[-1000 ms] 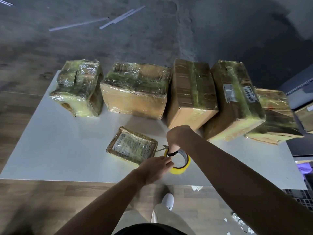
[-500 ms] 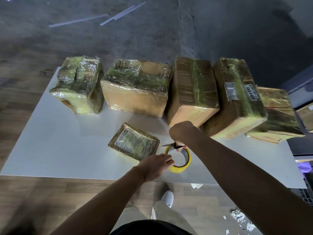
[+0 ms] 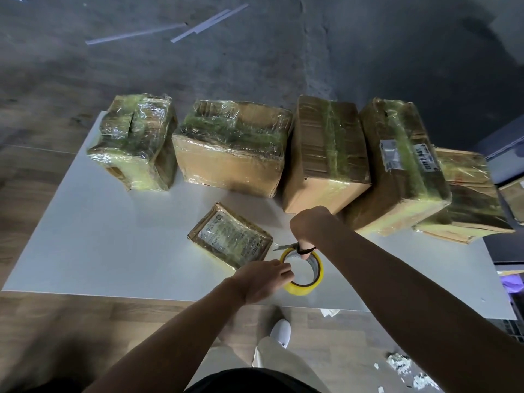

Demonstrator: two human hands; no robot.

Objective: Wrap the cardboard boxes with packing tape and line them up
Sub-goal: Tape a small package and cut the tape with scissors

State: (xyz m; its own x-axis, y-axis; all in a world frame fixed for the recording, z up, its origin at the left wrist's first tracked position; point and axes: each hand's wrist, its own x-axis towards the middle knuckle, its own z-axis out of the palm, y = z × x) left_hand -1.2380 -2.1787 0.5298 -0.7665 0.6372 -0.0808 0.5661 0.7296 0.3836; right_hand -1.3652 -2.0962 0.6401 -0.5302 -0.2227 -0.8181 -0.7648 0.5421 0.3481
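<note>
A small flat cardboard box (image 3: 229, 235), wrapped in clear tape, lies near the front of the white table (image 3: 99, 251). To its right lies a yellow roll of packing tape (image 3: 309, 285). My left hand (image 3: 265, 279) holds the roll's left rim with curled fingers. My right hand (image 3: 310, 224) grips small scissors (image 3: 286, 246) just above the roll, blades pointing left toward the box. Several larger tape-wrapped boxes stand in a row along the back: a leftmost one (image 3: 136, 143), a wide one (image 3: 229, 148), a tall one (image 3: 326, 154) and a labelled one (image 3: 397, 165).
A flatter wrapped box (image 3: 467, 199) overhangs the table's right end. Grey strips (image 3: 136, 35) lie on the dark floor beyond. Paper scraps (image 3: 402, 367) litter the wooden floor at the lower right. My white shoe (image 3: 279, 333) shows below the table edge.
The scissors have turned from pointing down into the roll to lying level with blades toward the small box. My left hand has stayed on the roll.
</note>
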